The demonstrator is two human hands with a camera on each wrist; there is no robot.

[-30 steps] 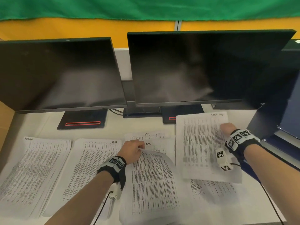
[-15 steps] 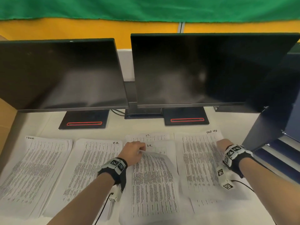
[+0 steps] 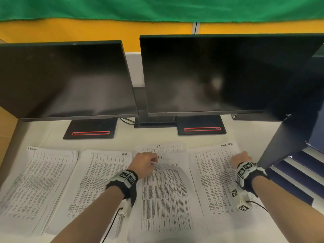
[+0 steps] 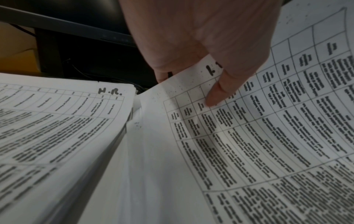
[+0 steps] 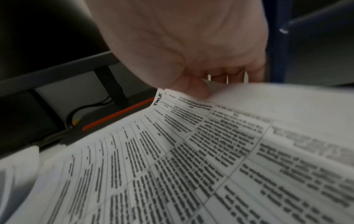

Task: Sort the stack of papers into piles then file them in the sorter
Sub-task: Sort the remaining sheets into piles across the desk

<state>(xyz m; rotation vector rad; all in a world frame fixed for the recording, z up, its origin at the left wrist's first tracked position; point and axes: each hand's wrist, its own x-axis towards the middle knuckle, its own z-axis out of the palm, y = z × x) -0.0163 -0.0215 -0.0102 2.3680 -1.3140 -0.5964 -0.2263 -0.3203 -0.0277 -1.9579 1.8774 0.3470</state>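
Sorting stage, near-side first: left hand (image 3: 142,163) pinches the top edge of a curled sheet (image 3: 164,195), thumb on top, fingers under, at the middle pile (image 3: 172,159) marked something like "I.T.". Right hand (image 3: 241,158) pinches the top right corner of another sheet (image 3: 212,176), thumb on top and fingers curled beneath; that sheet lies over the right pile, header unreadable. Neither hand is free

Taking the middle pile as landmark: H.R. pile (image 3: 98,179) just left of it, touching or nearly so; a fourth pile (image 3: 35,178) further left, label too small to read. One more I.T. sheet (image 3: 158,148) pokes out beyond the middle pile's far edge

Progress, as a judgement: sorting is well on, four piles laid out side by side on the desk (image 3: 150,137), two sheets in hand not yet set down. No unsorted stack clearly visible. Filing not begun

Containers: dark blue stepped shelves (image 3: 296,165) right of the piles, likely the sorter; only its edge shows and no paper is visible in it

Beyond the piles, two dark monitors (image 3: 201,72) on stands
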